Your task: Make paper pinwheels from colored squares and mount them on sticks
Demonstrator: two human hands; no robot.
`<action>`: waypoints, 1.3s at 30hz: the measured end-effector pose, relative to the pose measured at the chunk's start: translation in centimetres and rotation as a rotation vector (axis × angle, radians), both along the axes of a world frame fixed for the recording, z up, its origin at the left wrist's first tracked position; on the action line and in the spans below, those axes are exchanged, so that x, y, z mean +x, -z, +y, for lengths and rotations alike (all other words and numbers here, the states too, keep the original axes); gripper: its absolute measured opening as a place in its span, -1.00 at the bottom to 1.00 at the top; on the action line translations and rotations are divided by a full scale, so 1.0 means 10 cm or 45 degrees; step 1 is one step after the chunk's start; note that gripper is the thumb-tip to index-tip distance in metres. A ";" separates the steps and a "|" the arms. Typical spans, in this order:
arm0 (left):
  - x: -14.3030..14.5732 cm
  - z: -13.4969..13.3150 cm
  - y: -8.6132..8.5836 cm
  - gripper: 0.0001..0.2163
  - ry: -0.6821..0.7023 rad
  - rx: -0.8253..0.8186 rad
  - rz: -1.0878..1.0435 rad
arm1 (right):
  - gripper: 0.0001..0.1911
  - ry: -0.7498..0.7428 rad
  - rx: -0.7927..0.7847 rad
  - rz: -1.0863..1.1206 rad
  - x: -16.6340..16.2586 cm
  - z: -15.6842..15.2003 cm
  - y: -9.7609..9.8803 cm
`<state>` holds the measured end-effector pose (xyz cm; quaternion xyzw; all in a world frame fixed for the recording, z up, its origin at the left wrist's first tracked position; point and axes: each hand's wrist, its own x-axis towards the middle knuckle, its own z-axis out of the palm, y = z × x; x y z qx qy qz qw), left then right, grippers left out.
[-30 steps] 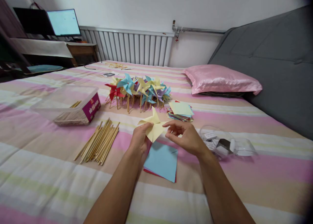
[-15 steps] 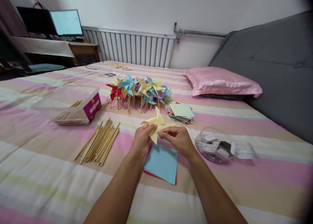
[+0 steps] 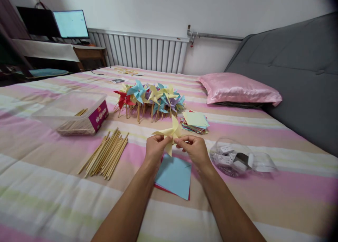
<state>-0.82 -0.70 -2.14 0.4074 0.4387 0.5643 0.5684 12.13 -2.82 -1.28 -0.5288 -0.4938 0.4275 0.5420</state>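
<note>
A pale yellow paper pinwheel (image 3: 174, 127) is held up over the bed, its blades folded in. My left hand (image 3: 155, 149) is closed on its left side, thumb pressed near the centre. From the right, the thumb and fingers of my right hand (image 3: 194, 149) pinch at the middle of the pinwheel; anything small between those fingertips is hidden. Below the hands lie blue paper squares (image 3: 174, 177) with red paper showing underneath. To the left is a loose pile of thin wooden sticks (image 3: 107, 154).
Finished pinwheels (image 3: 150, 95) on sticks stand bunched behind my hands. A stack of coloured paper squares (image 3: 195, 119) lies right of them. A clear tub (image 3: 99, 117) with sticks sits left; a clear round container (image 3: 229, 159) with small packets lies right. A pink pillow (image 3: 240, 88) is farther back.
My right hand has shifted slightly and its fingertips now meet the pinwheel's centre beside the left thumb. The pinwheel has turned a little, its top blade leaning farther right.
</note>
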 end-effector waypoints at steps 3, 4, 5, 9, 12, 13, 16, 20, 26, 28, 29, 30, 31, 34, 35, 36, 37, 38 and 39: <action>0.00 0.00 -0.01 -0.82 0.010 0.006 0.020 | -0.71 0.024 0.005 -0.002 -0.01 0.00 0.01; 0.00 0.00 -0.01 -0.82 0.011 0.008 0.020 | -0.71 0.034 0.004 0.002 -0.01 0.00 0.01; 0.00 0.00 -0.01 -0.81 0.011 0.010 0.020 | -0.71 0.047 0.003 0.009 -0.02 0.00 0.01; 0.02 0.00 0.00 -0.79 0.025 0.010 0.022 | -0.70 0.097 0.005 0.026 -0.02 -0.01 0.00; 0.03 0.00 0.01 -0.79 0.033 0.017 0.029 | -0.69 0.110 0.007 0.021 -0.02 -0.01 -0.01; 0.03 0.00 0.01 -0.79 0.031 0.019 0.027 | -0.69 0.112 0.006 0.024 -0.02 -0.01 -0.01; 0.02 0.01 0.01 -0.80 0.039 0.021 0.020 | -0.68 0.118 -0.005 0.036 -0.02 0.00 -0.01; 0.02 0.00 0.01 -0.79 0.073 0.035 0.024 | -0.68 0.113 -0.029 0.013 0.00 0.01 0.01; 0.01 0.00 0.00 -0.78 0.097 0.039 0.051 | -0.67 0.092 -0.065 -0.032 0.06 0.02 0.01; 0.01 -0.01 0.00 -0.79 0.100 0.050 0.066 | -0.67 0.084 -0.080 -0.029 0.07 0.02 0.00; 0.01 -0.01 0.00 -0.79 0.100 0.056 0.074 | -0.67 0.081 -0.083 -0.025 0.07 0.01 0.00; 0.01 -0.01 0.00 -0.79 0.099 0.058 0.078 | -0.66 0.079 -0.085 -0.022 0.08 0.01 -0.01; 0.02 -0.01 0.00 -0.80 0.097 0.057 0.079 | -0.66 0.077 -0.087 -0.023 0.08 0.01 -0.01; 0.03 -0.01 0.00 -0.81 0.090 0.051 0.097 | -0.67 0.070 -0.088 -0.047 0.08 0.02 0.00; 0.03 0.00 0.00 -0.81 0.077 0.052 0.109 | -0.68 0.065 -0.086 -0.054 0.07 0.03 0.01; 0.03 0.00 -0.01 -0.81 0.055 0.055 0.120 | -0.68 0.061 -0.079 -0.061 0.06 0.03 0.01; 0.03 0.01 -0.02 -0.81 0.025 0.057 0.128 | -0.68 0.060 -0.061 -0.073 0.06 0.03 0.00; 0.03 0.01 -0.02 -0.81 -0.015 0.057 0.130 | -0.68 0.066 -0.034 -0.088 0.05 0.02 -0.01; 0.03 0.02 -0.03 -0.81 -0.055 0.062 0.127 | -0.69 0.081 0.002 -0.116 0.04 0.01 -0.02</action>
